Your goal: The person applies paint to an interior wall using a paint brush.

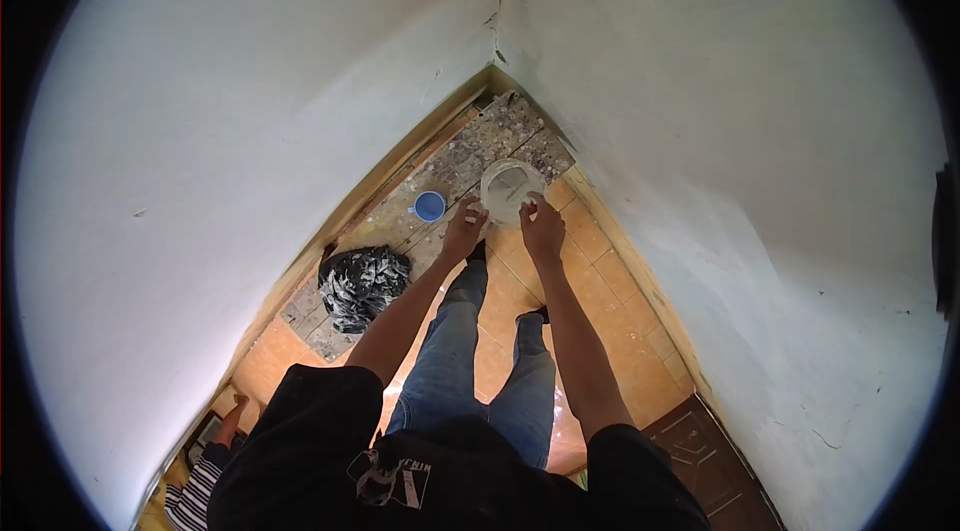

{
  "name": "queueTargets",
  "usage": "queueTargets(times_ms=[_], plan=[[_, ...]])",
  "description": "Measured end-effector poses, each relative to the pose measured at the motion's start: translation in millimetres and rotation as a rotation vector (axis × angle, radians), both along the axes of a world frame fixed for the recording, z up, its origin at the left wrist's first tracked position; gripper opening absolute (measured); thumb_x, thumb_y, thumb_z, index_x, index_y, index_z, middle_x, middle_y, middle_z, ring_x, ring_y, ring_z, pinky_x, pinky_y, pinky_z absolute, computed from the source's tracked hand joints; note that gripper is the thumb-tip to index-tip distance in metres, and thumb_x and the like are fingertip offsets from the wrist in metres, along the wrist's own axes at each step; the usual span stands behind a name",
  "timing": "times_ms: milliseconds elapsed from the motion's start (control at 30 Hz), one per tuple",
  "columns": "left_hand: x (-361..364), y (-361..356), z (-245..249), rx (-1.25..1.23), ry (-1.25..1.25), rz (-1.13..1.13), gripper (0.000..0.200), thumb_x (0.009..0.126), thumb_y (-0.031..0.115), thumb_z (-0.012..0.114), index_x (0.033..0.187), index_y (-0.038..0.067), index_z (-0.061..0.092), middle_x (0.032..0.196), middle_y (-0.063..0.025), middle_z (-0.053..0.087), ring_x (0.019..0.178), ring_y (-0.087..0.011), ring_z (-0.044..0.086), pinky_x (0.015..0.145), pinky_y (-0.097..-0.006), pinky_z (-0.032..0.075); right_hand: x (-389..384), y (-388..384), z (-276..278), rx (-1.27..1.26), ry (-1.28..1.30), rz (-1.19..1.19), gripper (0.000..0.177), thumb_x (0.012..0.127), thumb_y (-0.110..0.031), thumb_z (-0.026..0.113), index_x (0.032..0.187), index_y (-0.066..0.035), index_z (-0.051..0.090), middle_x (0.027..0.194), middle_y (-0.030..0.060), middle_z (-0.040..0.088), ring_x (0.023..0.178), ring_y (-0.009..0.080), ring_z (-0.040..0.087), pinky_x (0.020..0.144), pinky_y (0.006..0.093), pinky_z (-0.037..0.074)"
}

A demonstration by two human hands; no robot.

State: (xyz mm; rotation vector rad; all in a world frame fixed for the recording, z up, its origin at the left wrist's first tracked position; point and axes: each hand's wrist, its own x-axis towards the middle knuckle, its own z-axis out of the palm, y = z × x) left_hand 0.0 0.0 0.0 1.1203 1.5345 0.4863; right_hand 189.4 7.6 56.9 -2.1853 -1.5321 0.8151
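Note:
A round translucent container [511, 189] is between my two hands, above the edge of a paint-spattered board. My left hand [464, 227] touches its left side with the fingers curved against the rim. On the right side, the fingers of my right hand [541, 224] are closed on the near part of the rim. Something pale lies inside the container, too unclear to name. Just left of my left hand, a blue cup [429, 207] with a handle stands on the board.
The spattered board [462, 157] runs along the left wall to the corner. A black plastic bag [363, 288] with white smears lies on it. Orange tiles [600, 297] cover the floor. Another person in a striped shirt [194, 493] is at the lower left. A brown door [700, 451] is lower right.

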Motion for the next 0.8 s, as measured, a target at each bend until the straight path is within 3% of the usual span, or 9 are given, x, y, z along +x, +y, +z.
queueTargets(times_ms=[67, 167, 367, 667, 800], plan=[[0, -4, -7, 0.029, -0.021, 0.012, 0.045, 0.097, 0.033, 0.063, 0.134, 0.013, 0.046, 0.101, -0.0139, 0.070, 0.089, -0.0261, 0.072, 0.072, -0.0370, 0.055, -3, 4, 17, -0.039, 0.021, -0.078, 0.032, 0.082, -0.023, 0.071, 0.111, -0.011, 0.064, 0.083, 0.0071, 0.070, 0.081, 0.0279, 0.069, 0.071, 0.0426, 0.053], [7, -14, -8, 0.050, -0.043, 0.008, 0.045, 0.097, 0.034, 0.062, 0.134, 0.013, 0.047, 0.099, -0.0140, 0.070, 0.089, -0.0257, 0.072, 0.072, -0.0373, 0.055, 8, -6, 7, 0.038, 0.003, -0.009, 0.027, 0.082, -0.021, 0.070, 0.107, -0.011, 0.065, 0.085, 0.0059, 0.069, 0.080, 0.0273, 0.068, 0.070, 0.0423, 0.053], [2, -12, -15, 0.033, -0.047, 0.033, 0.046, 0.096, 0.035, 0.063, 0.133, 0.014, 0.047, 0.097, -0.0140, 0.071, 0.088, -0.0271, 0.072, 0.073, -0.0385, 0.054, 2, 13, 12, -0.018, -0.063, -0.026, 0.027, 0.083, -0.023, 0.069, 0.107, -0.013, 0.070, 0.092, 0.0079, 0.070, 0.086, 0.0302, 0.068, 0.076, 0.0434, 0.055], [-1, -9, -19, 0.019, -0.013, 0.023, 0.047, 0.096, 0.036, 0.064, 0.132, 0.012, 0.049, 0.099, -0.0140, 0.070, 0.088, -0.0259, 0.071, 0.074, -0.0378, 0.055, 9, 17, 6, -0.008, -0.135, 0.020, 0.024, 0.085, -0.026, 0.068, 0.105, -0.014, 0.070, 0.090, 0.0070, 0.068, 0.082, 0.0288, 0.069, 0.074, 0.0428, 0.055], [0, -8, -14, 0.014, -0.034, 0.027, 0.047, 0.096, 0.038, 0.063, 0.133, 0.012, 0.048, 0.098, -0.0130, 0.069, 0.088, -0.0246, 0.071, 0.073, -0.0359, 0.055, 7, 26, 7, -0.168, -0.342, 0.216, 0.021, 0.085, -0.028, 0.069, 0.096, -0.011, 0.068, 0.089, 0.0087, 0.069, 0.082, 0.0296, 0.069, 0.072, 0.0434, 0.055]])
